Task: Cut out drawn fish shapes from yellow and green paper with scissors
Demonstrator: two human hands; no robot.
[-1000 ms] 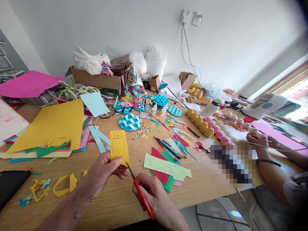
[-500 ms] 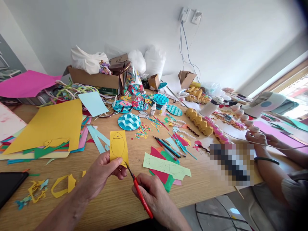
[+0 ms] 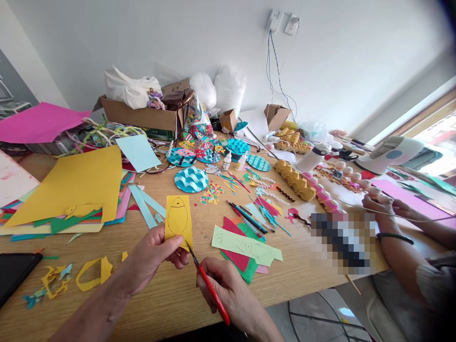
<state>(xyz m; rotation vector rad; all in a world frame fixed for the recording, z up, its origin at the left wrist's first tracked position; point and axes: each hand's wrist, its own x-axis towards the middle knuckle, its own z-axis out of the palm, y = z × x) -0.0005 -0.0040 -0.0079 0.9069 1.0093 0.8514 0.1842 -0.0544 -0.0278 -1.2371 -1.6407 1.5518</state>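
Observation:
Near the middle front, my left hand pinches the lower edge of a yellow paper strip with a fish outline drawn on it. My right hand is closed round red-handled scissors, their blades at the strip's lower right edge. A pale green strip with drawn fish lies to the right, over red and green paper. Yellow paper offcuts lie left of my left forearm.
Pens, confetti and a blue wavy disc lie beyond my hands. Large yellow paper is at the left, a black device at the left edge. Another person's hands are at the right.
The yellow strip has shifted slightly right and tilted a little in my left hand. My right hand and the scissors have moved slightly; the blades stay at the strip's lower edge.

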